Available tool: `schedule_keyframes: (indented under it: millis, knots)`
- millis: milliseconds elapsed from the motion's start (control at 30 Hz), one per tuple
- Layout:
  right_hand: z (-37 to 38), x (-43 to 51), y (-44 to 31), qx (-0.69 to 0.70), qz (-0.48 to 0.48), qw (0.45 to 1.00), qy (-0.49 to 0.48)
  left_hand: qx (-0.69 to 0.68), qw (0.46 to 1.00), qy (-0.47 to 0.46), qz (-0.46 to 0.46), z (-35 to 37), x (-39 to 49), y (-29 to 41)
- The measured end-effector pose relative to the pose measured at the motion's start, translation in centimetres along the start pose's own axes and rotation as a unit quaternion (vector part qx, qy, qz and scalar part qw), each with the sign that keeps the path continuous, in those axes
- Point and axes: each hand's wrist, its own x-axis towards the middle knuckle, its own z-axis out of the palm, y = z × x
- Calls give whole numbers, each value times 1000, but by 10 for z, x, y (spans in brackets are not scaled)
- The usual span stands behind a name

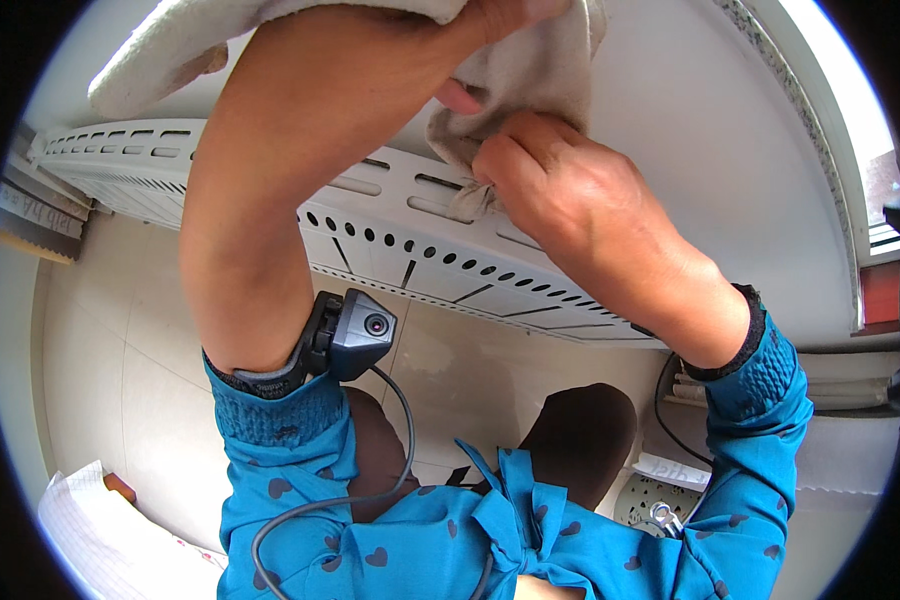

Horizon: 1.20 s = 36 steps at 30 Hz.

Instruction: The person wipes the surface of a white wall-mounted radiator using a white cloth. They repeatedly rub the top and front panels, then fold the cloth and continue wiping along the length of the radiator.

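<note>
A pale beige-grey cloth hangs over the top of a white slotted radiator. My right hand is closed in a fist on its bunched lower part, and a twisted end pokes out below the fingers against the radiator. Higher up, my left hand grips the same fabric, partly cut off by the upper edge of the picture. More light fabric lies behind and left of my left forearm; whether it is the same piece is hidden. A small camera is strapped to my left forearm.
A white wall rises behind the radiator, with a speckled stone edge by the window. Stacked items stand at left. Papers lie lower left. A grey cable runs from the strapped camera across my lap.
</note>
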Motion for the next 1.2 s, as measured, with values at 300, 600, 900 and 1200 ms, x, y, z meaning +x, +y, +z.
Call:
schedule_keyframes:
  millis: [300,600,900,1200]
  knots:
    - [10,15,-9,-50,-2,998,-33,-78,967,79,-228,-3,-4,19]
    - [15,19,-10,14,5,999,-31,-172,947,47,-268,-15,-16,15]
    - [19,19,-7,-14,29,998,-47,-163,950,80,-254,-9,-16,7]
    - [41,32,-17,-71,37,997,25,-183,942,81,-271,-9,-19,0]
